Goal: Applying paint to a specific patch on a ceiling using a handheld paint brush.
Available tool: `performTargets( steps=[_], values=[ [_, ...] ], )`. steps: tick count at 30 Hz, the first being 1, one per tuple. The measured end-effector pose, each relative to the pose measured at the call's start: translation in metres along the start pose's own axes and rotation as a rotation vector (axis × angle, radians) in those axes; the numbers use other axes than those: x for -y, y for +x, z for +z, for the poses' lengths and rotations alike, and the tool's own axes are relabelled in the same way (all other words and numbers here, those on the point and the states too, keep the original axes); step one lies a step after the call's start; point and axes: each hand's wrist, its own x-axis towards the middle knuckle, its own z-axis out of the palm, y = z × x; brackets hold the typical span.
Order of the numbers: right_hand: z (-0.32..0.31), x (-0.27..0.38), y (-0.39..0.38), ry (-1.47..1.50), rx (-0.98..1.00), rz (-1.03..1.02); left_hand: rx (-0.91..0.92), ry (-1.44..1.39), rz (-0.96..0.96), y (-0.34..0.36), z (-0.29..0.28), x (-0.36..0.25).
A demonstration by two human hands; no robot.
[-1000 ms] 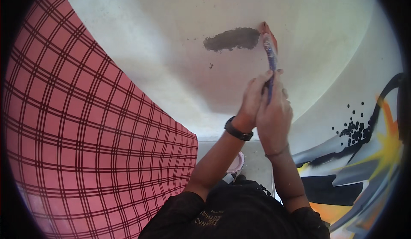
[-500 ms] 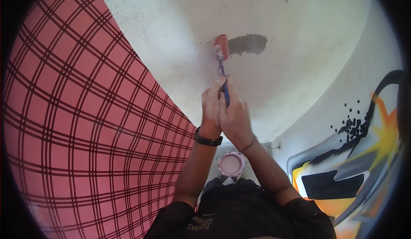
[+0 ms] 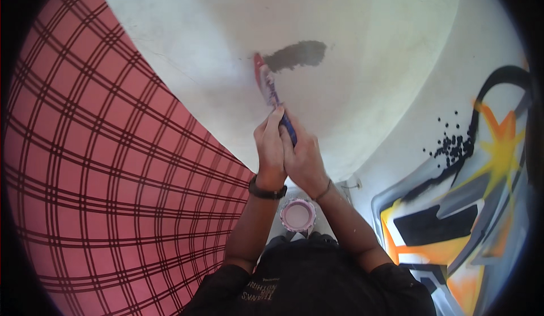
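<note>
Both of my hands are wrapped round the blue, paint-spattered handle of a paintbrush (image 3: 268, 88), with its whitish neck and red head pointing away from me. My left hand (image 3: 270, 146) and my right hand (image 3: 304, 154) lie side by side, touching, closed on the grip. The red head is at a pale wall surface (image 3: 362, 89), beside the left end of a dark grey patch (image 3: 297, 55). Whether the bristles press on it is hard to tell through the blur.
Below my wrists stands a paint-smeared bucket (image 3: 283, 218) with pale pink paint in it. A pink wall with dark checked lines (image 3: 130, 174) rises on the left. Orange, yellow and black graffiti (image 3: 442, 231) covers the wall on the right. A small fitting (image 3: 357, 185) sits low near that wall.
The view has shifted, so the wall and the patch sit further left. The brush handle now leans more to the left, and its head appears narrower. Both hands keep their grip.
</note>
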Motion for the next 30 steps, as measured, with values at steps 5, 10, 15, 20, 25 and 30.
performTargets(
  steps=[5, 10, 15, 20, 25, 30],
  values=[
    [-0.042, -0.027, 0.010, -0.025, -0.218, 0.025, 0.158, -0.075, -0.113, 0.022, 0.054, 0.035],
    [-0.077, -0.042, 0.015, -0.085, -0.398, 0.010, 0.306, -0.051, -0.169, 0.032, 0.097, 0.059],
    [-0.096, -0.034, 0.016, -0.193, -0.476, 0.048, 0.442, -0.209, -0.277, 0.031, 0.123, 0.068],
    [-0.080, -0.027, 0.017, -0.326, -0.496, -0.012, 0.541, -0.192, -0.370, 0.037, 0.104, 0.059],
    [-0.045, -0.011, 0.025, -0.323, -0.245, 0.055, 0.549, 0.099, 0.371, 0.046, 0.045, 0.051],
    [-0.015, -0.002, 0.021, -0.223, -0.159, 0.003, 0.331, -0.152, 0.034, 0.027, 0.029, 0.013]
  ],
)
